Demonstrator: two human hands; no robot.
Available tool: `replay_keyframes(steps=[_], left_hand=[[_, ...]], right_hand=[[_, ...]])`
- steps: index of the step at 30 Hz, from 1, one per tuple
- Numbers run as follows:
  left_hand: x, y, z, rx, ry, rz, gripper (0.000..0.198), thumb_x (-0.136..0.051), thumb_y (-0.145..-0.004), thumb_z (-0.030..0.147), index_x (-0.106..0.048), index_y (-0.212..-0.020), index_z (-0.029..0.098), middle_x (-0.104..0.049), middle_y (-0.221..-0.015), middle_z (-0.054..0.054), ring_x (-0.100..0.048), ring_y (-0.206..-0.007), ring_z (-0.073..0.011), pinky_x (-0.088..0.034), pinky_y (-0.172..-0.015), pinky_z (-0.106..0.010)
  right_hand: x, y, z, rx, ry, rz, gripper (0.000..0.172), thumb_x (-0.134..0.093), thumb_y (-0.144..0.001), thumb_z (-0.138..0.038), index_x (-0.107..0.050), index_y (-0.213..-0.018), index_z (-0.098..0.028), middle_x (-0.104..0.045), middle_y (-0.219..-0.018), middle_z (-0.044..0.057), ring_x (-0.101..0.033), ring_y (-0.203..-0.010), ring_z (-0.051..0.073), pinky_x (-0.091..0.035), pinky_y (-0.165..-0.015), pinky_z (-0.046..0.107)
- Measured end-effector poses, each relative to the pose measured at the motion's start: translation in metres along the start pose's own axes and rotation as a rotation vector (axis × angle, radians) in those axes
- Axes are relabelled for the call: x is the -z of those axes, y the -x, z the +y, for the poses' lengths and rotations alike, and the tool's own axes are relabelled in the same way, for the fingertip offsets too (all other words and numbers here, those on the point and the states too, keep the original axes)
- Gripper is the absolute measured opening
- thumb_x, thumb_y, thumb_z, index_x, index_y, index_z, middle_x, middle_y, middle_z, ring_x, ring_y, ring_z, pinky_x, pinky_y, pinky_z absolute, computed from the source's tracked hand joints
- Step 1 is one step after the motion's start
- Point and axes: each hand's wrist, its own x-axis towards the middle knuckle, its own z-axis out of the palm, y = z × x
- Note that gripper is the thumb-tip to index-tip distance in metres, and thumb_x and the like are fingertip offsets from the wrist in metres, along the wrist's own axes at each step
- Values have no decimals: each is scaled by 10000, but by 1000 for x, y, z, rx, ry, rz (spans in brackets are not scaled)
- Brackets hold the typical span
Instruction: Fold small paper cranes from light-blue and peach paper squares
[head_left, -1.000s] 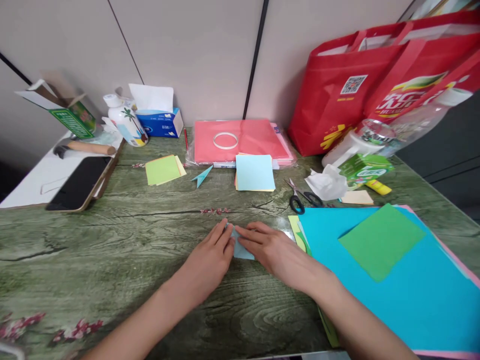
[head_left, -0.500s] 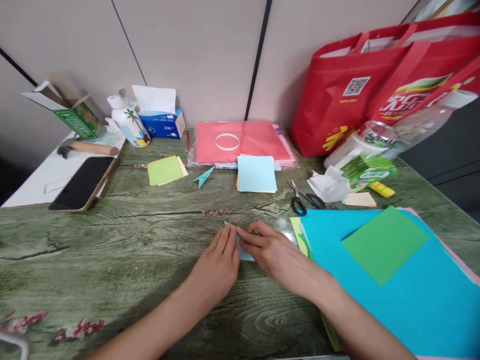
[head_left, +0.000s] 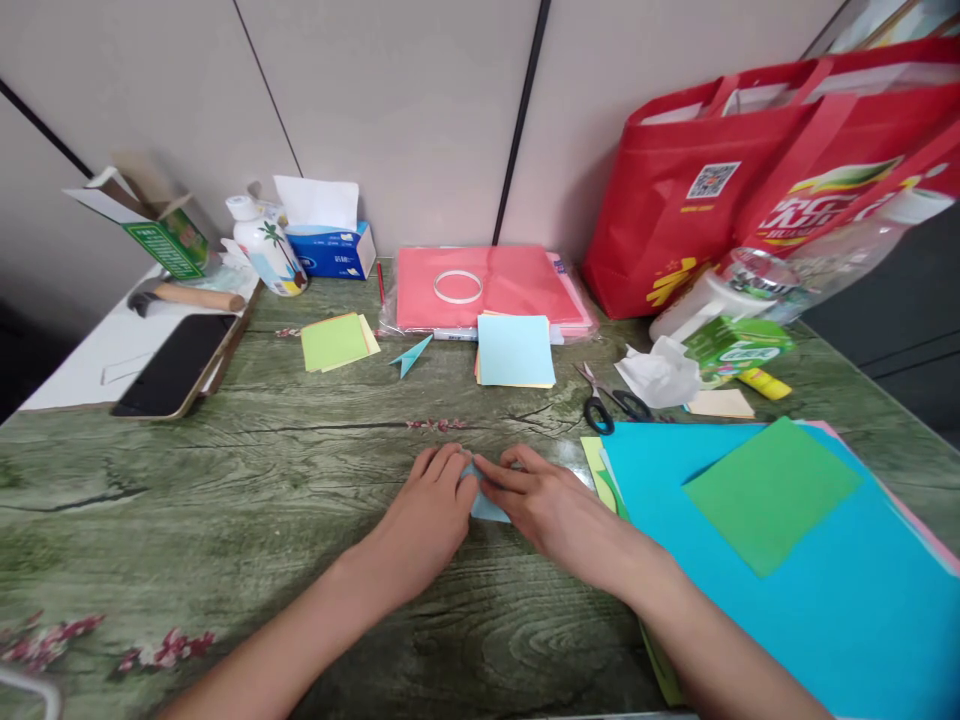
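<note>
Where the forward-looking head camera takes in the table, both hands meet on a small folded piece of light-blue paper, which lies on the tabletop near the front. The left hand covers its left side, fingers bent; the right hand reaches in from the other side, fingertips on the paper — whether either one pinches it or merely presses it down, I cannot tell. The two hands are close together, with the paper's lower part showing between them.

Beyond them lie a folded turquoise paper piece and, to its right, a stack of square sheets, light blue on top. Green notes sit to the left. Scissors rest right of the stack, blades slightly apart, near a crumpled tissue. Beside the right arm is a large blue sheet — a green square lies on it.
</note>
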Motion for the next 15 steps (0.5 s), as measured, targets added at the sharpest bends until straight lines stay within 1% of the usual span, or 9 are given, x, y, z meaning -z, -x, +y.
replay_keyframes(steps=[3, 5, 6, 8, 11, 13, 15], left_hand=[[2, 1, -8, 49, 206, 47, 148, -457, -819, 104, -544, -931, 146, -579, -1038, -95, -513, -1070, -240, -413, -935, -438], [0, 2, -12, 87, 344, 104, 153, -476, -828, 121, -522, -971, 147, -564, -1070, -98, -518, -1060, -214, -443, -914, -395], [-2, 3, -13, 109, 387, 138, 196, -483, -828, 120, -503, -1022, 144, -552, -1097, -103, -517, -1063, -205, -453, -909, -379], [-6, 4, -15, 152, 396, 193, 291, -479, -829, 113, -457, -1117, 143, -515, -1174, -123, -491, -1116, -215, -447, -926, -399], [-10, 4, -14, 198, 361, 216, 358, -462, -833, 107, -410, -1186, 139, -476, -1250, -147, -442, -1191, -243, -423, -960, -435], [-10, 4, -13, 208, 348, 206, 377, -457, -833, 104, -395, -1204, 123, -494, -1238, -154, -455, -1184, -241, -430, -956, -419], [-8, 3, -13, 204, 333, 189, 370, -440, -838, 103, -392, -1205, 115, -538, -1180, -150, -492, -1143, -231, -460, -917, -399]], right_hand=[[0, 0, 0, 0, 21, -14, 239, -460, -857, -107, -625, -1027, -141, -539, -1246, 94, -484, -990, 230, -497, -787, 359], [0, 0, 0, 2, 34, -10, 237, -449, -864, -112, -631, -1013, -142, -542, -1245, 87, -487, -983, 229, -502, -774, 355], [-1, 1, 1, 2, 37, -4, 237, -448, -866, -114, -634, -1008, -144, -545, -1242, 85, -490, -977, 227, -504, -767, 352], [-2, 1, 1, 1, 31, 13, 234, -451, -865, -115, -640, -998, -152, -549, -1235, 85, -498, -966, 222, -508, -752, 351], [-2, 1, 2, 5, 4, 30, 234, -453, -864, -111, -642, -996, -151, -552, -1230, 99, -500, -973, 223, -511, -757, 364], [-2, 1, 2, 5, -6, 27, 235, -453, -864, -101, -638, -1002, -144, -549, -1238, 97, -495, -990, 229, -508, -774, 374], [-1, 1, 2, 0, -16, 20, 233, -457, -861, -94, -635, -1004, -142, -545, -1248, 88, -492, -999, 230, -505, -789, 375]])
